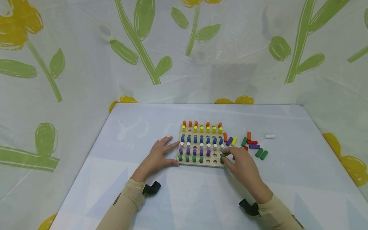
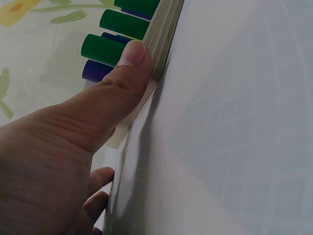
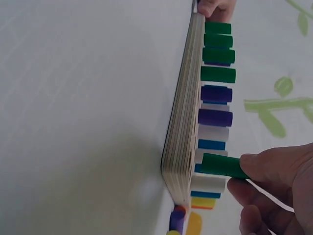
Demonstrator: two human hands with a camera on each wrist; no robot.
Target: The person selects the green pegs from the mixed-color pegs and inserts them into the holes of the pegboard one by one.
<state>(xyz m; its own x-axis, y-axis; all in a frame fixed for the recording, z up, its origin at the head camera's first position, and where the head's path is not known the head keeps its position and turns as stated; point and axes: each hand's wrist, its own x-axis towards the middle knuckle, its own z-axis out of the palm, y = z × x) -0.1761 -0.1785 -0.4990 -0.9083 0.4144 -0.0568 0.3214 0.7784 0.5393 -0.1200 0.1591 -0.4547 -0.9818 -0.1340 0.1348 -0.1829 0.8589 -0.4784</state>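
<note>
A wooden pegboard lies on the table, with rows of orange, yellow, blue, white, purple and green pegs standing in its holes. My right hand pinches a green peg between thumb and fingers at the board's near right corner. In the right wrist view the peg's far end points toward the board; whether it sits in a hole I cannot tell. On the opposite side, my left hand has its fingers spread, and its thumb touches the near left corner, beside a standing green peg.
Loose pegs lie right of the board: a white peg farthest out, several green ones, purple pegs, red pegs, orange ones and a yellow peg. A flower-patterned sheet rises behind the table.
</note>
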